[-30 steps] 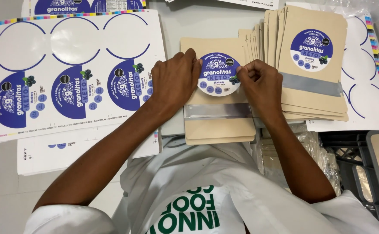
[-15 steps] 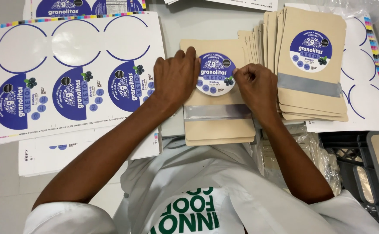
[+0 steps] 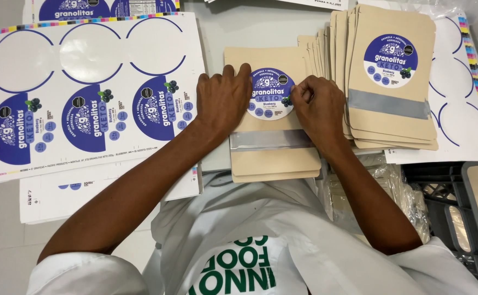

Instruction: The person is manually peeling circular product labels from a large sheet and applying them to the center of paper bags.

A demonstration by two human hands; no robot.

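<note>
The person is pressing a round blue sticker point(image 3: 271, 93) onto the top kraft pouch point(image 3: 272, 136) of a small stack lying on the bench point(image 3: 239, 27), straight in front of them. The left hand point(image 3: 222, 98) lies flat, fingers together and spread over the pouch's left part, touching the sticker's left edge and pinning the pouch down. The right hand point(image 3: 318, 104) is curled at the sticker's right edge, its fingertips pinched against the rim; it grips nothing loose that I can see, only presses.

To my eye this is the smoothing-down step: the label looks seated and centred above the pouch's silvery window strip point(image 3: 270, 139). Next it wants a firm rub across the face, then the pouch moved aside toward the finished pouches point(image 3: 392, 76) fanned at the right, and a fresh label peeled from the sticker sheet point(image 3: 86, 93) at the left, where three remain beneath three empty circles.

Against the frame a second ago, the left hand has slid a little nearer the label, and the right has settled lower on its rim; the pouch itself has not shifted.
</note>
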